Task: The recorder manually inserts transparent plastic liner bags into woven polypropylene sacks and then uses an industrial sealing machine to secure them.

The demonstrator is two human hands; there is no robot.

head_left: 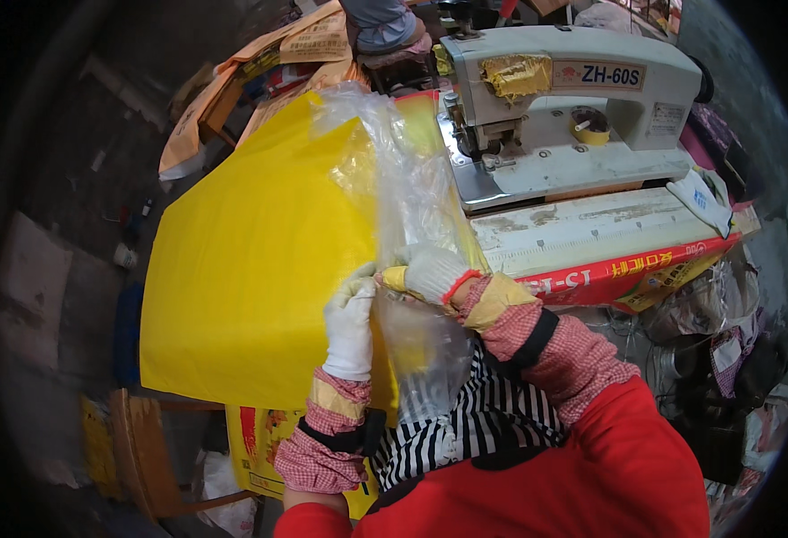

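Note:
A large yellow woven sack (251, 260) lies spread across the left and middle of the work surface. Along its right edge runs a crumpled clear plastic liner (412, 170), which hangs down towards my lap. My left hand (350, 325), in a white glove, pinches the sack's edge where it meets the liner. Close by on the right, my right hand (432, 273), also gloved and with yellow tape at the fingers, is closed on the liner by the same edge. The exact grip of the right fingertips is partly hidden.
An industrial sewing machine (582, 108) stands at the far right, a roll of yellow tape (590, 127) on its bed. A worn ruled board (582, 229) runs before it, with a loose glove (701, 199) at its end. Orange sacks (313, 43) and a seated person (381, 25) are behind.

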